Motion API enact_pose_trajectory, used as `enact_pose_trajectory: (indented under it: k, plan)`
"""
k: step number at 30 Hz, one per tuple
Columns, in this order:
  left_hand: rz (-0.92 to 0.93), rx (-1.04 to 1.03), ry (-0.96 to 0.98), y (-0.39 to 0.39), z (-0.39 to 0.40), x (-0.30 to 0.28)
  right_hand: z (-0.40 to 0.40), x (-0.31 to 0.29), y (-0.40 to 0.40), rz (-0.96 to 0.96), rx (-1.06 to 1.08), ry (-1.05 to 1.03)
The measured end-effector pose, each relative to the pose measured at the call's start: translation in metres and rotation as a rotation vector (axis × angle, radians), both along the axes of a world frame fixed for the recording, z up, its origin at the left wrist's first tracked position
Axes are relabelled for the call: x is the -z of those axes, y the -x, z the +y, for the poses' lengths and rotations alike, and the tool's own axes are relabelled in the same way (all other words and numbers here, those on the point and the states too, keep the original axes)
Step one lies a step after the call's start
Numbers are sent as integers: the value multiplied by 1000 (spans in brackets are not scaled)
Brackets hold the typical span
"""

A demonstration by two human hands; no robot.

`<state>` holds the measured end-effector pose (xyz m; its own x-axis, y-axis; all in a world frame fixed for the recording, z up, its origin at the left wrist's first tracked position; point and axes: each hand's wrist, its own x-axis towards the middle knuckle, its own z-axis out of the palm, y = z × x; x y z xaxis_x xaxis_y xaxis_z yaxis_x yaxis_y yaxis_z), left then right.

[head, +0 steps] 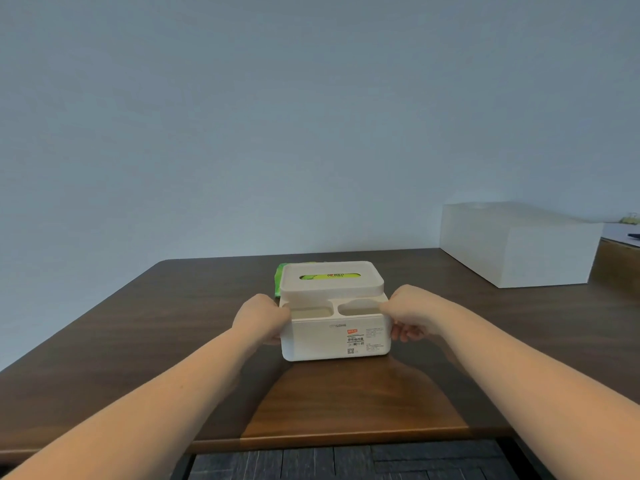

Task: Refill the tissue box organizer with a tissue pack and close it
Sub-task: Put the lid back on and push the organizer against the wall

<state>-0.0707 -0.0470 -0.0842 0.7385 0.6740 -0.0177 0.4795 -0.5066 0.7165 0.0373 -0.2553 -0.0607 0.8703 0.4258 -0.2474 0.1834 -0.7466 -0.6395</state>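
A white tissue box organizer (334, 339) stands on the brown table, its labelled front facing me. Two open compartments run along its near top edge. Its white lid (331, 279) sits on the rear part, shifted and slightly askew. A green tissue pack (278, 280) shows through the lid's slot and pokes out at the left rear. My left hand (261, 318) grips the organizer's left side. My right hand (408, 315) grips its right side, thumb on the top edge.
A large white rectangular box (519, 244) stands at the table's back right. The table's front edge (329, 439) is close to me, with dark floor below. A blue-grey wall rises behind the table.
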Motion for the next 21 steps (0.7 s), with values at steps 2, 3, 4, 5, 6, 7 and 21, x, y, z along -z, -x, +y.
enact_pose_trajectory:
  k: [2, 3, 4, 5, 6, 7, 21]
  plan:
    - [26, -4, -144, 0, -1, -1, 4, 1, -1, -29, 41, -31]
    - [28, -7, -199, 0, -2, -1, 5, 2, -3, -41, 65, -57]
    - [24, -9, -243, -1, -3, -1, 6, 3, -5, -44, 90, -85]
    - [11, -10, -279, -2, -5, -1, 6, 5, -8, -36, 114, -107]
    - [-4, -11, -307, -4, -7, -2, 5, 5, -10, -20, 135, -126]
    - [-19, -10, -329, -7, -10, -3, 3, 6, -13, -4, 151, -139]
    - [-95, 144, -411, -131, -72, -21, -60, 3, -110, -130, 362, -180]
